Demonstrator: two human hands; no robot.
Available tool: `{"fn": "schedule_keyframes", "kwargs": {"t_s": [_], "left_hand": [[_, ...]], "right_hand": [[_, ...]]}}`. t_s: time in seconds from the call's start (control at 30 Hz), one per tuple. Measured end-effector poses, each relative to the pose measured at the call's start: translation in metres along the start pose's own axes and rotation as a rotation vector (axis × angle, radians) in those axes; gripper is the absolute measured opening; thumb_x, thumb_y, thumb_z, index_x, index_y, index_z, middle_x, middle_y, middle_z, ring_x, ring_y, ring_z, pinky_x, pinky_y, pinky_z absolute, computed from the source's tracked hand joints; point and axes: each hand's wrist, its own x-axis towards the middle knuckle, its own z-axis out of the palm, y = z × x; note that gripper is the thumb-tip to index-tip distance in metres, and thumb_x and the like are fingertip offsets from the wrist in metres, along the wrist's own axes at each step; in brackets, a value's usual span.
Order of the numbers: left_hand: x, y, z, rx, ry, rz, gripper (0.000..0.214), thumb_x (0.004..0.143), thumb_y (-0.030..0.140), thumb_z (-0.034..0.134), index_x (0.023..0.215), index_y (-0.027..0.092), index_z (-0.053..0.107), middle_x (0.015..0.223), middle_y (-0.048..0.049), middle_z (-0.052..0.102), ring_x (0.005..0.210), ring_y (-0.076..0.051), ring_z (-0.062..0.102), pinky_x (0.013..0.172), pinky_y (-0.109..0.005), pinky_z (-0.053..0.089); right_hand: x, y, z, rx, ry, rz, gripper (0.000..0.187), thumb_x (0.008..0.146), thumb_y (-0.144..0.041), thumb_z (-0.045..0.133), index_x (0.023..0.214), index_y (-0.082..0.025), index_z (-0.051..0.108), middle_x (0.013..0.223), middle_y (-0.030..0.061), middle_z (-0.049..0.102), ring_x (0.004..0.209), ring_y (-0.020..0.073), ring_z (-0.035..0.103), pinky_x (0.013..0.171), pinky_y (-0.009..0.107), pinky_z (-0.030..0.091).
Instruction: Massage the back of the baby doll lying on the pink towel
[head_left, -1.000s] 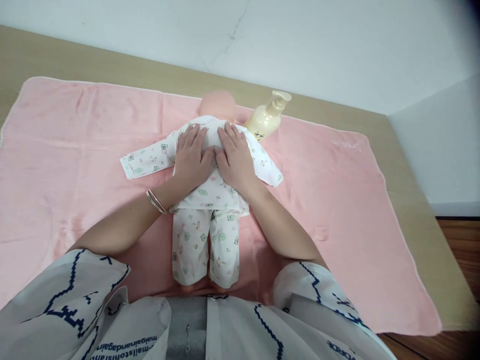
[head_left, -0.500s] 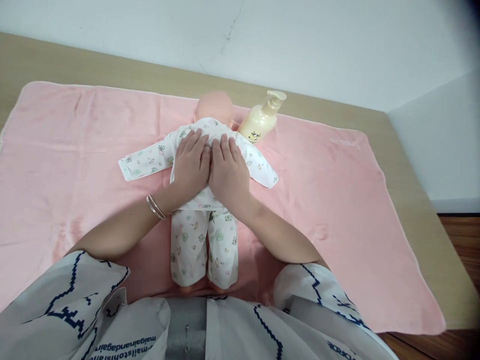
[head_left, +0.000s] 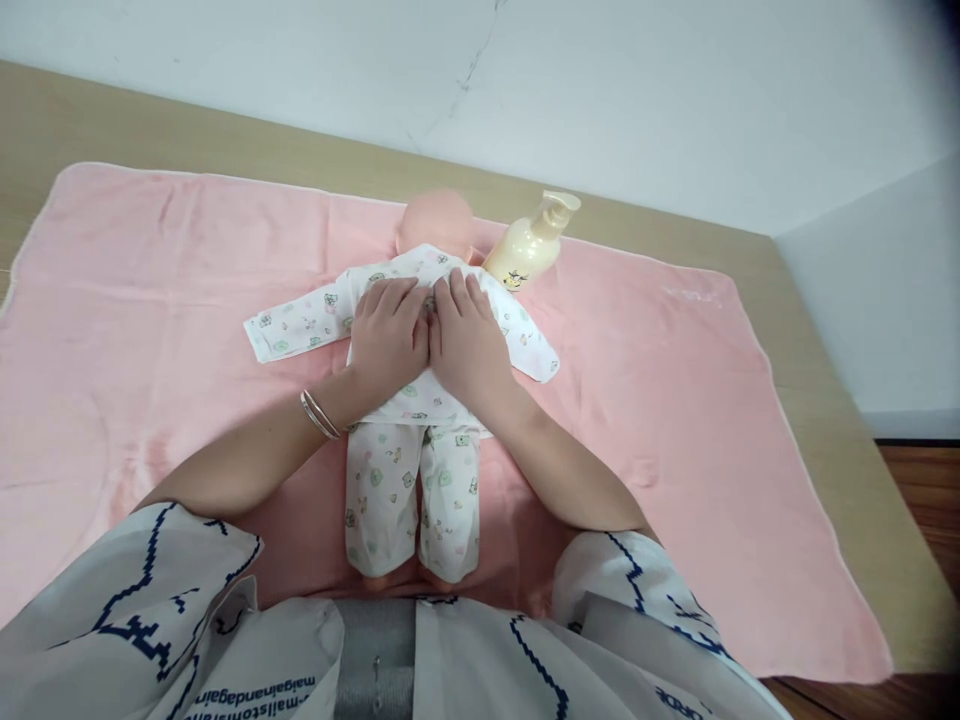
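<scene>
A baby doll [head_left: 439, 222] in a white patterned top and trousers lies face down, its head away from me and its sleeves stretched out to both sides. My left hand [head_left: 388, 335] rests on the left half of its back, palm down, the fingers slightly bent and holding nothing. Beside it, my right hand [head_left: 472, 345] lies flat on the right half of the back with fingers extended. The thumbs meet near the middle of the back. Fabric under both palms is hidden.
A cream pump bottle [head_left: 529, 245] leans or lies tilted beside the doll's head, close to the right shoulder. Beneath everything a pink blanket [head_left: 652, 400] covers most of the wooden table [head_left: 817, 370]. A white wall [head_left: 300, 70] rises behind the far edge.
The left fingertips have drawn back a little toward me and bent more. The right hand stays flat at nearly the same spot. The whole view has shifted slightly.
</scene>
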Motion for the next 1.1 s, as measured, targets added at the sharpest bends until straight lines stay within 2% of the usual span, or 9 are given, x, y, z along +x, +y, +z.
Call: {"fn": "schedule_keyframes", "kwargs": {"t_s": [0.17,0.27,0.37,0.47,0.57,0.73,0.9,1.0,1.1], "left_hand": [[0.0,0.001,-0.003,-0.028,-0.042,-0.116,0.036,0.096,0.031,0.045,0.125,0.018,0.064,0.134,-0.0143,0.062,0.129,-0.034,0.053,0.114,-0.056,0.04],[0.003,-0.006,0.003,-0.078,-0.091,-0.142,0.046,0.098,0.035,0.044,0.139,0.018,0.055,0.152,-0.0146,0.05,0.146,-0.035,0.039,0.124,-0.058,0.027],[0.005,-0.014,0.009,-0.097,-0.115,-0.054,0.048,0.099,0.034,0.041,0.144,0.02,0.05,0.157,-0.0116,0.046,0.151,-0.031,0.034,0.128,-0.057,0.022],[0.005,-0.017,0.01,-0.092,-0.108,0.028,0.046,0.1,0.031,0.038,0.142,0.02,0.052,0.155,-0.0098,0.05,0.151,-0.03,0.036,0.128,-0.056,0.024],[0.002,-0.015,0.006,-0.083,-0.059,0.059,0.04,0.098,0.028,0.042,0.132,0.02,0.06,0.145,-0.0094,0.06,0.143,-0.028,0.047,0.124,-0.053,0.034],[-0.002,-0.006,-0.002,-0.016,-0.023,-0.016,0.034,0.09,0.025,0.05,0.118,0.02,0.068,0.13,-0.0093,0.068,0.127,-0.029,0.058,0.115,-0.051,0.044],[0.002,-0.005,0.001,0.023,-0.108,-0.163,0.052,0.092,0.03,0.049,0.143,0.018,0.051,0.155,-0.0126,0.048,0.148,-0.032,0.038,0.126,-0.054,0.029],[0.004,-0.008,0.004,0.025,-0.105,-0.112,0.051,0.094,0.031,0.047,0.143,0.018,0.05,0.154,-0.0136,0.048,0.148,-0.032,0.038,0.126,-0.054,0.028],[0.004,-0.01,0.005,0.027,-0.064,-0.022,0.045,0.094,0.026,0.045,0.136,0.014,0.057,0.145,-0.0156,0.056,0.14,-0.031,0.047,0.121,-0.053,0.037]], "right_hand": [[-0.007,0.002,-0.013,-0.004,-0.049,0.011,0.053,0.102,-0.027,0.036,0.15,-0.008,0.047,0.158,0.0206,0.046,0.149,0.0385,0.04,0.117,0.056,0.042],[0.009,0.018,-0.012,0.047,-0.099,-0.022,0.057,0.101,-0.031,0.038,0.154,-0.008,0.04,0.164,0.0188,0.036,0.155,0.0366,0.029,0.124,0.057,0.031],[0.025,0.03,-0.005,0.077,-0.091,-0.096,0.061,0.097,-0.028,0.041,0.156,-0.01,0.036,0.168,0.0162,0.027,0.159,0.0344,0.016,0.128,0.06,0.017],[0.025,0.027,-0.003,0.063,-0.09,-0.12,0.061,0.095,-0.024,0.041,0.154,-0.01,0.037,0.168,0.0168,0.027,0.158,0.0345,0.016,0.127,0.063,0.016],[0.01,0.01,-0.008,-0.005,-0.101,-0.077,0.057,0.097,-0.021,0.037,0.152,-0.004,0.039,0.165,0.0226,0.032,0.156,0.0387,0.024,0.124,0.063,0.025],[-0.009,-0.006,-0.014,-0.082,-0.086,-0.017,0.056,0.101,-0.022,0.033,0.153,-0.001,0.038,0.161,0.0272,0.036,0.151,0.0448,0.031,0.118,0.062,0.036],[0.014,0.017,-0.005,0.03,-0.074,-0.031,0.057,0.101,-0.027,0.034,0.155,-0.009,0.038,0.167,0.0189,0.03,0.156,0.039,0.022,0.124,0.063,0.026],[0.027,0.03,0.002,0.062,-0.067,-0.117,0.058,0.099,-0.028,0.036,0.155,-0.013,0.036,0.169,0.0149,0.025,0.159,0.0359,0.014,0.126,0.064,0.017],[0.026,0.029,0.003,0.048,-0.057,-0.131,0.058,0.099,-0.027,0.036,0.154,-0.01,0.037,0.168,0.0169,0.027,0.158,0.0356,0.019,0.127,0.062,0.018]]}}
